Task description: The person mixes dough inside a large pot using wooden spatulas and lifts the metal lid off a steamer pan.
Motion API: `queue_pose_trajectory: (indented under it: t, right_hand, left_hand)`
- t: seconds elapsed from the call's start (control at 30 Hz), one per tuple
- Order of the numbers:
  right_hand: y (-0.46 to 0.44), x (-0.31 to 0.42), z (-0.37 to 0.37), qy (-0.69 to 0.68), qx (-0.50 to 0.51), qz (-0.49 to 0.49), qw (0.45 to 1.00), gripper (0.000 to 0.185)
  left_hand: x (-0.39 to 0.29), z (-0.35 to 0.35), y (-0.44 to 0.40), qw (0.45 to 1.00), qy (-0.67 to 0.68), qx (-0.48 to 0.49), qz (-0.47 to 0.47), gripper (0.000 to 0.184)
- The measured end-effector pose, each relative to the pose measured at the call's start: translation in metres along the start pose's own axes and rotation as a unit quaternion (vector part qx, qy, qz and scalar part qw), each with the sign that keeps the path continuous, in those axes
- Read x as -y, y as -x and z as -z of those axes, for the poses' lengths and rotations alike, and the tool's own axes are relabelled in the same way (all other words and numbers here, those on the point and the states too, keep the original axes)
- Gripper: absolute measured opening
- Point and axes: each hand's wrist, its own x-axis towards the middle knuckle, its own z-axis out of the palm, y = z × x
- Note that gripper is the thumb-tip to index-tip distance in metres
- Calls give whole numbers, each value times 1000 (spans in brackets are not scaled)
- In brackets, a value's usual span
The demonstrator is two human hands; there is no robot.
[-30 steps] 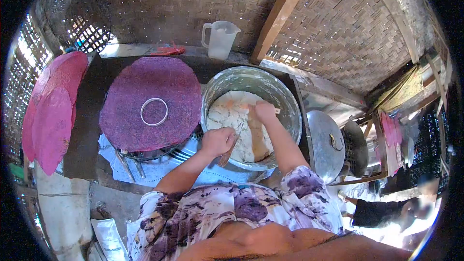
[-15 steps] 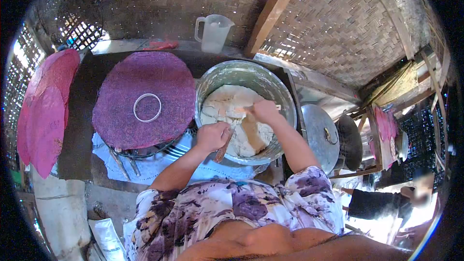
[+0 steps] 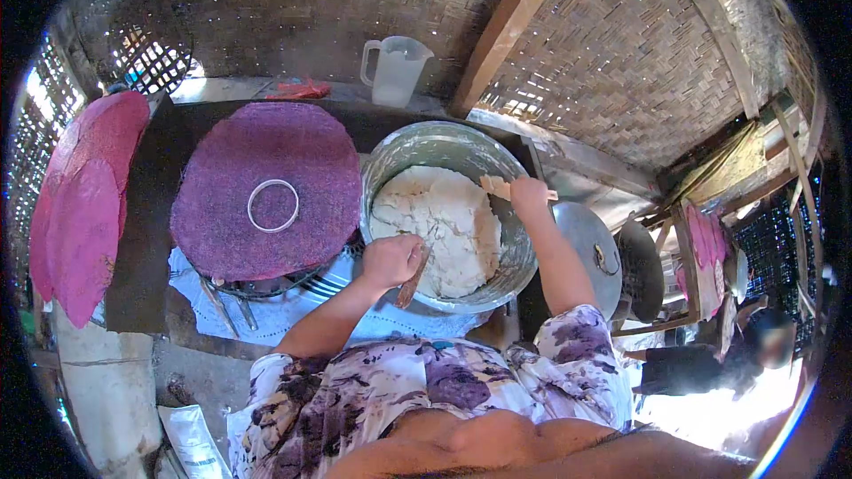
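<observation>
A large metal basin (image 3: 377, 155) holds a mass of off-white, cracked dough (image 3: 435, 221). At the basin's near-left rim, my left hand (image 3: 393, 261) is closed around a brown wooden stick (image 3: 412, 284), which slants down toward me. My right hand (image 3: 530, 196), over the right rim, grips a flat wooden spatula (image 3: 494, 186); its pale, coated end points left above the dough's far-right edge. The spatula's other end pokes out to the right of my fist.
Left of the basin lies a round purple cloth-covered top (image 3: 213, 159) with a white ring (image 3: 272, 229) on it. Pink sheets (image 3: 84, 204) hang at far left. Behind stands a plastic pitcher (image 3: 399, 71); a metal lid (image 3: 581, 253) is at right. Another person (image 3: 710, 359) is at lower right.
My right hand has lifted the spatula from the middle of the dough and moved right to the basin's rim. My left hand stays near the same rim spot. The view has shifted slightly.
</observation>
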Motion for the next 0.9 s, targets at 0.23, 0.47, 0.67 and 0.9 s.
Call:
queue_pose_trajectory:
  t: [0.23, 0.47, 0.67, 0.9]
  right_hand:
    - [4, 37, 18, -76, 71, -105, 989, 16]
    - [39, 82, -59, -78, 54, 46, 994, 20]
    - [98, 94, 3, -59, 76, 88, 991, 13]
    - [80, 5, 73, -41, 43, -10, 998, 13]
  left_hand:
    - [-1, 3, -1, 1000, -9, 2, -7, 17]
    - [-5, 3, -3, 999, 9, -42, -18, 15]
    - [-5, 3, -2, 999, 6, -41, -9, 11]
    - [-8, 8, -3, 1000, -10, 19, 10, 15]
